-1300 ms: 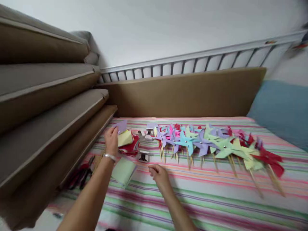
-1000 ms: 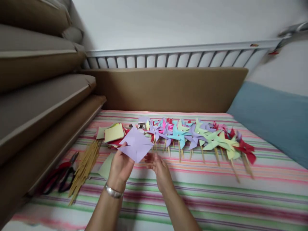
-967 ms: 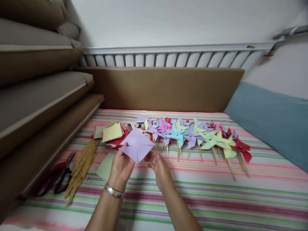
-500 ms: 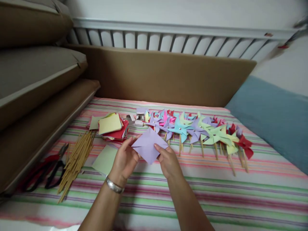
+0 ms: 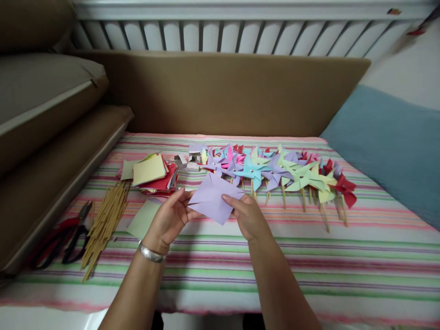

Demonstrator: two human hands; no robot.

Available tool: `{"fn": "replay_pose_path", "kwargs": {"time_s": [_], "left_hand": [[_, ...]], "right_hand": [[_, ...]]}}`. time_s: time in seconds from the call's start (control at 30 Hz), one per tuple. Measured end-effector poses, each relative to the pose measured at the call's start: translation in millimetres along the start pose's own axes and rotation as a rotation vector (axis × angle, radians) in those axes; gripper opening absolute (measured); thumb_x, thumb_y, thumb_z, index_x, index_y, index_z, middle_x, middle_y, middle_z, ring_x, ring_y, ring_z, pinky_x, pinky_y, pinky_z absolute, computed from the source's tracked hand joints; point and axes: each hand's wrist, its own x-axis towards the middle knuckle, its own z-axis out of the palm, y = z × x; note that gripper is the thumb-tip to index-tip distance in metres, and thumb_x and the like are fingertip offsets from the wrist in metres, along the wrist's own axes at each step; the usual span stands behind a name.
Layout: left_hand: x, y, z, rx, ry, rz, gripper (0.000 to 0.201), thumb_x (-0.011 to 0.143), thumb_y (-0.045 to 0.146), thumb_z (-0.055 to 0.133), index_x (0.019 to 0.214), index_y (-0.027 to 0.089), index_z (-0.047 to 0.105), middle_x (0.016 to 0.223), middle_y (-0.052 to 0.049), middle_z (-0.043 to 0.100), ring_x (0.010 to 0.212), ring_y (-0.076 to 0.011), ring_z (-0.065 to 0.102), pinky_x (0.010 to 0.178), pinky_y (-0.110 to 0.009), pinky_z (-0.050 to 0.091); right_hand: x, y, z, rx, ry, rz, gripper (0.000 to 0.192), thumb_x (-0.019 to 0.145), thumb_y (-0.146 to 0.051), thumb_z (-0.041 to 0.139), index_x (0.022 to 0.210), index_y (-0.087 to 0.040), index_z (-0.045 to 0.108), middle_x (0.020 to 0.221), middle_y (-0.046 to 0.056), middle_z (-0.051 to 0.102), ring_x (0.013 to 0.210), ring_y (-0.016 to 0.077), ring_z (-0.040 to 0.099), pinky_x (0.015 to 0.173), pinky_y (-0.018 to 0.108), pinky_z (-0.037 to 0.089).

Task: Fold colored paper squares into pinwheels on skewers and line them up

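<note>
A square of purple paper (image 5: 211, 197) with slits cut in from its corners is held up between my two hands, above the striped cloth. My left hand (image 5: 167, 216) grips its left corner, fingers underneath. On the opposite side, my right hand (image 5: 250, 214) pinches the right corner with the thumb on top. Beside my left wrist lies a pale green sheet (image 5: 143, 221). A stack of coloured paper squares (image 5: 149, 169) sits beyond my left hand. Finished paper pinwheels (image 5: 252, 170) on sticks lie in rows beyond my right hand.
At the left lie a bundle of thin wooden sticks (image 5: 105, 229) and black-handled scissors (image 5: 76, 231). Small open boxes (image 5: 194, 158) stand behind the paper. Stacked cushions (image 5: 41, 91) rise at the left, a brown panel (image 5: 220, 96) at the back, blue padding (image 5: 385, 151) at the right.
The purple paper has turned a little and tilted flatter, still in both hands. The hands are slightly further apart. The camera view has shifted downward.
</note>
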Motion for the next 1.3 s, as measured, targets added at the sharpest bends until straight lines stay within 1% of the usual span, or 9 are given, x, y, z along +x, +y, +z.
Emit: {"fn": "replay_pose_path", "kwargs": {"time_s": [0.27,0.43,0.63,0.73,0.8,0.9,1.0,1.13,1.3], "left_hand": [[6,-4,-13.9,0.087,0.081,-0.089,0.028,0.085,0.031,0.049,0.082,0.010,0.066,0.057,-0.007,0.066,0.050,-0.0144,0.063,0.052,-0.025,0.053],[0,-9,-7.0,0.085,-0.090,-0.297,0.044,0.084,0.045,0.047,0.092,0.006,0.066,0.067,-0.016,0.070,0.047,-0.0177,0.063,0.045,-0.027,0.053],[-7,-21,0.6,-0.032,-0.217,-0.384,0.039,0.082,0.041,0.053,0.103,0.010,0.063,0.072,-0.014,0.070,0.051,-0.0239,0.066,0.041,-0.032,0.052],[-8,-23,-0.4,0.024,-0.187,-0.338,0.024,0.075,0.021,0.064,0.097,0.011,0.066,0.073,-0.011,0.071,0.057,-0.0209,0.067,0.046,-0.028,0.053],[-7,-22,-0.8,0.079,-0.141,-0.279,0.022,0.071,0.014,0.068,0.092,0.010,0.068,0.078,-0.012,0.072,0.062,-0.0191,0.067,0.052,-0.025,0.053],[-5,-19,0.3,0.125,-0.012,-0.172,0.021,0.070,0.017,0.069,0.090,0.010,0.069,0.088,-0.013,0.072,0.074,-0.0195,0.067,0.064,-0.027,0.053],[-1,-17,3.0,0.067,0.110,-0.004,0.022,0.072,0.021,0.068,0.092,0.013,0.069,0.100,-0.011,0.071,0.087,-0.0202,0.065,0.075,-0.030,0.051],[3,-21,7.8,-0.007,0.182,0.153,0.018,0.073,0.021,0.066,0.090,0.016,0.068,0.109,-0.008,0.068,0.096,-0.0201,0.062,0.082,-0.030,0.047],[4,-24,11.4,-0.073,0.221,0.128,0.016,0.076,0.020,0.061,0.090,0.017,0.067,0.101,-0.007,0.069,0.093,-0.0186,0.061,0.079,-0.030,0.045]], "right_hand": [[7,0,-6,0.059,0.037,-0.248,0.025,0.064,-0.028,0.075,0.088,-0.023,0.070,0.087,0.001,0.071,0.086,0.0189,0.061,0.082,0.034,0.045],[2,-7,-4,-0.082,-0.134,-0.373,0.007,0.063,-0.026,0.075,0.068,-0.025,0.070,0.104,0.002,0.068,0.105,0.0235,0.056,0.088,0.036,0.043],[-9,-11,4,-0.150,-0.249,-0.163,0.022,0.059,-0.037,0.074,0.048,-0.021,0.065,0.130,-0.001,0.054,0.093,0.0256,0.061,0.069,0.035,0.048],[-8,-10,0,-0.190,-0.334,-0.147,0.021,0.064,-0.031,0.071,0.047,-0.020,0.064,0.133,0.000,0.051,0.100,0.0265,0.059,0.073,0.035,0.048],[-2,-8,-6,-0.188,-0.280,-0.173,0.008,0.065,-0.027,0.070,0.059,-0.022,0.069,0.131,0.002,0.053,0.108,0.0266,0.056,0.080,0.037,0.046],[8,-4,-13,-0.160,0.020,-0.241,0.021,0.064,-0.024,0.070,0.085,-0.023,0.070,0.117,0.005,0.063,0.105,0.0242,0.057,0.086,0.039,0.044],[10,0,-10,-0.209,0.266,-0.376,0.022,0.069,-0.026,0.067,0.090,-0.021,0.067,0.099,0.006,0.068,0.098,0.0225,0.060,0.090,0.041,0.043],[-4,3,10,-0.456,0.199,-0.591,0.015,0.078,-0.025,0.059,0.091,-0.022,0.067,0.102,0.006,0.066,0.100,0.0217,0.058,0.090,0.039,0.044],[-19,11,32,-0.864,0.029,-0.917,0.018,0.080,-0.018,0.057,0.088,-0.027,0.070,0.101,0.005,0.065,0.098,0.0223,0.055,0.086,0.041,0.045]]}}
